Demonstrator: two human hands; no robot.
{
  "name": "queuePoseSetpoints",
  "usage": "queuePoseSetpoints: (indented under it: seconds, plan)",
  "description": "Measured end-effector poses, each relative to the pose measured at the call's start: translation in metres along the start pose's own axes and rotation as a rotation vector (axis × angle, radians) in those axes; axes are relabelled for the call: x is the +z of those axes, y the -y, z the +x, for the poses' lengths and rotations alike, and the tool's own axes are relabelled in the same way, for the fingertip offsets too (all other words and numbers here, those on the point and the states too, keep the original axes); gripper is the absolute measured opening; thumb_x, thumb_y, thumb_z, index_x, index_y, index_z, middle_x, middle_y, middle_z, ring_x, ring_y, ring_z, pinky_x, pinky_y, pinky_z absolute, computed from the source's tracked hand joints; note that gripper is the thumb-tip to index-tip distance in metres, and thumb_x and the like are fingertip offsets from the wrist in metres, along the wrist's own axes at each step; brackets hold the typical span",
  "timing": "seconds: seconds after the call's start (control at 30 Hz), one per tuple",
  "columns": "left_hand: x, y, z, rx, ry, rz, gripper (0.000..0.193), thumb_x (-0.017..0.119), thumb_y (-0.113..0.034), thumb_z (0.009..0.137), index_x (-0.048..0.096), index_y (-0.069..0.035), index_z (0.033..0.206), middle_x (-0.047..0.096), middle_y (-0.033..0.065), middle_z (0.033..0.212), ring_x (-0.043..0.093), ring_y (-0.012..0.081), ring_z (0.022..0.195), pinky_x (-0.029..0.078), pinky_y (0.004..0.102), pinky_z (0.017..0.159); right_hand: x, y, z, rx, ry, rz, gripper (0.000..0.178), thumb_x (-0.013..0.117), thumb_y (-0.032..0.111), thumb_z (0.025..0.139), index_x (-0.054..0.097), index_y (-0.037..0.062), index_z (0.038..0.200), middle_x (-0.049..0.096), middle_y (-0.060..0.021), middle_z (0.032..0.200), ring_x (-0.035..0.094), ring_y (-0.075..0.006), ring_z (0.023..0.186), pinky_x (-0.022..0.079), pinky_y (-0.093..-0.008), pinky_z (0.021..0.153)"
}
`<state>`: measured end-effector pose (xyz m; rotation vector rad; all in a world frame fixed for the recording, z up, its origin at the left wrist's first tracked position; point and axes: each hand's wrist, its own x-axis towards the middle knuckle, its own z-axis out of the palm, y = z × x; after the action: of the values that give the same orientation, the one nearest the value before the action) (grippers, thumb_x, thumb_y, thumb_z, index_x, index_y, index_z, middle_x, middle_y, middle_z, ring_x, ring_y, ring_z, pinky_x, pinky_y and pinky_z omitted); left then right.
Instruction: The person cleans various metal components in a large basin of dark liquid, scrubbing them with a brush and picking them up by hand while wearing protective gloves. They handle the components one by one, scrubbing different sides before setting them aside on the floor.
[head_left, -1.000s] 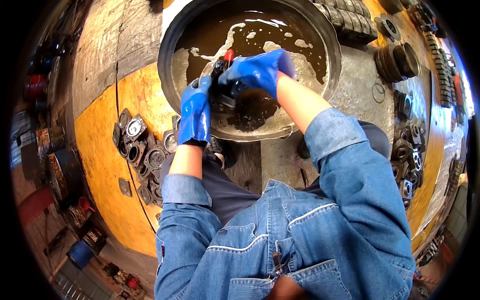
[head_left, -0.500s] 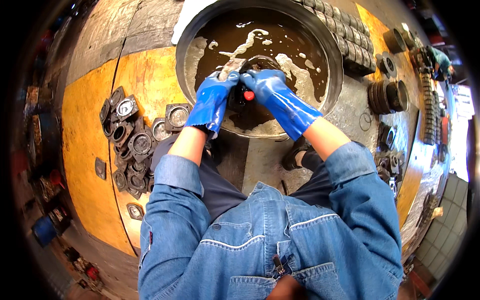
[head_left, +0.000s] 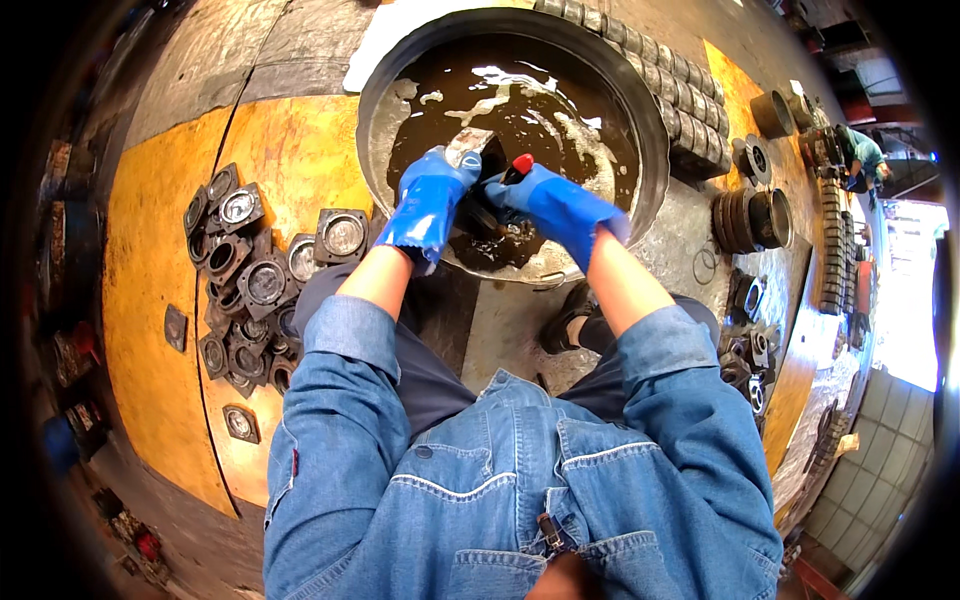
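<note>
Glossy blue rubber gloves (head_left: 418, 225), two. Left hand (head_left: 437, 190) fingers closed on one blocky dark metal part (head_left: 472, 144), one pale face showing; part over round metal basin (head_left: 652, 150), nearer left rim than right. Right hand (head_left: 540, 195) fingers wrapped round one red-ended tool (head_left: 522, 163). Brown liquid (head_left: 590, 85), foamy. Yellow board (head_left: 150, 230), right side: ten-plus square castings (head_left: 266, 282), round recesses, heaped.

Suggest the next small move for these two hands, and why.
Perhaps ease the red-ended tool against the dark part: the left hand holds that part over the basin, and the right hand grips the tool close beside it. Whether they touch is unclear.
</note>
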<state>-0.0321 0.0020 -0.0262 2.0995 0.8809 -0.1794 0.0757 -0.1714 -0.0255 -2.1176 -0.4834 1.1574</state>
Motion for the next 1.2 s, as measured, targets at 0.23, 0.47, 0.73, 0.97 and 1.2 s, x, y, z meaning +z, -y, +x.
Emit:
queuePoseSetpoints:
  seconds: [0.23, 0.47, 0.73, 0.97, 1.2]
  plan:
    - [0.005, 0.016, 0.019, 0.023, 0.065, -0.196, 0.071, 0.069, -0.056, 0.092, 0.066, -0.001, 0.136, 0.069, 0.0254, 0.132, 0.065, 0.0408, 0.125, 0.051, 0.0430, 0.106, 0.018, 0.017, -0.008, -0.094, -0.173, -0.460, 0.035, 0.075, 0.040, 0.088, 0.075, 0.0093, 0.106, 0.077, -0.0140, 0.093, 0.073, -0.0285, 0.088, 0.057, -0.0394, 0.079]
    - [0.006, 0.033, 0.022, 0.072, -0.004, -0.247, 0.064, 0.070, -0.055, 0.092, 0.069, -0.003, 0.130, 0.072, 0.0244, 0.123, 0.068, 0.0397, 0.119, 0.052, 0.0431, 0.101, 0.032, 0.042, -0.014, -0.051, -0.153, -0.856, 0.040, 0.064, 0.033, 0.098, 0.065, 0.0253, 0.137, 0.073, -0.0099, 0.128, 0.070, -0.0319, 0.118, 0.057, -0.0481, 0.097]
    - [-0.013, 0.011, 0.002, -0.029, 0.052, -0.184, 0.064, 0.068, -0.055, 0.092, 0.070, -0.004, 0.130, 0.072, 0.0243, 0.124, 0.067, 0.0410, 0.121, 0.052, 0.0436, 0.103, 0.025, -0.001, -0.004, -0.349, -0.440, -0.766, 0.036, 0.069, 0.027, 0.096, 0.070, 0.0262, 0.132, 0.076, -0.0097, 0.116, 0.074, -0.0323, 0.102, 0.058, -0.0433, 0.090]
    - [-0.003, 0.014, 0.002, 0.062, -0.080, -0.206, 0.063, 0.070, -0.054, 0.092, 0.070, -0.003, 0.128, 0.074, 0.0243, 0.119, 0.070, 0.0397, 0.114, 0.053, 0.0444, 0.097, 0.015, -0.013, 0.017, -0.083, -0.220, -0.162, 0.028, 0.074, 0.028, 0.092, 0.078, 0.0100, 0.113, 0.078, -0.0155, 0.100, 0.075, -0.0273, 0.093, 0.058, -0.0371, 0.086]
    - [-0.007, 0.001, 0.002, -0.019, -0.004, -0.125, 0.064, 0.066, -0.055, 0.093, 0.069, -0.004, 0.132, 0.071, 0.0245, 0.127, 0.067, 0.0411, 0.121, 0.052, 0.0445, 0.103, 0.001, 0.006, -0.001, 0.091, 0.050, -0.008, 0.029, 0.078, 0.031, 0.089, 0.079, 0.0094, 0.108, 0.075, -0.0058, 0.086, 0.066, -0.0141, 0.076, 0.054, -0.0315, 0.072]
